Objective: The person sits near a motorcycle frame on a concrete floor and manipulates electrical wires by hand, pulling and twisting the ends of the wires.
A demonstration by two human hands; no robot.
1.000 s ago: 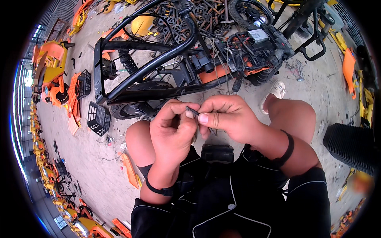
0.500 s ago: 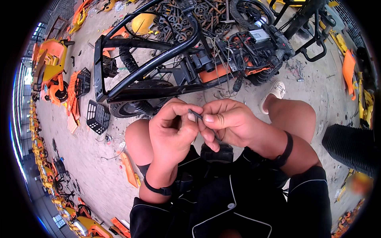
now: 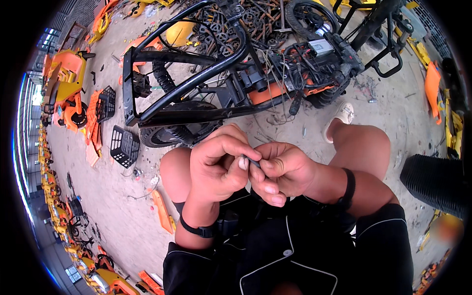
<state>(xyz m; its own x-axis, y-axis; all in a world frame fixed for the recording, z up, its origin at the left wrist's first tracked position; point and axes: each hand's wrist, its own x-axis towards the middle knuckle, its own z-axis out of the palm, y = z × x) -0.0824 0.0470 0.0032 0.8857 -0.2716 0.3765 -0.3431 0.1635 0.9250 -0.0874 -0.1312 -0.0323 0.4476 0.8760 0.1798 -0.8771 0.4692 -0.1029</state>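
Note:
Both my hands meet above my lap, in front of the stripped vehicle frame. A thin dark strip [image 3: 251,161], perhaps a bit of wire or rubber, is pinched between them; its exact kind is too small to tell. My left hand [image 3: 216,164] grips one end between thumb and index finger. On the other end my right hand [image 3: 290,169] is closed, thumb pressed against its curled fingers, hiding part of the strip. Just beyond my knuckles lies the black vehicle frame [image 3: 182,115], with a wheel [image 3: 167,136], bundled wires and an orange panel [image 3: 268,92].
A heap of rusty metal parts [image 3: 250,29] and a yellow helmet-like shell [image 3: 179,33] lie behind the frame. To the left are a black plastic basket [image 3: 125,146] and orange panels [image 3: 162,211]. A black ribbed object [image 3: 432,184] stands to my right.
My right hand has dropped slightly and turned, its lower fingers curling nearer to me. Less of the dark strip shows between my hands now.

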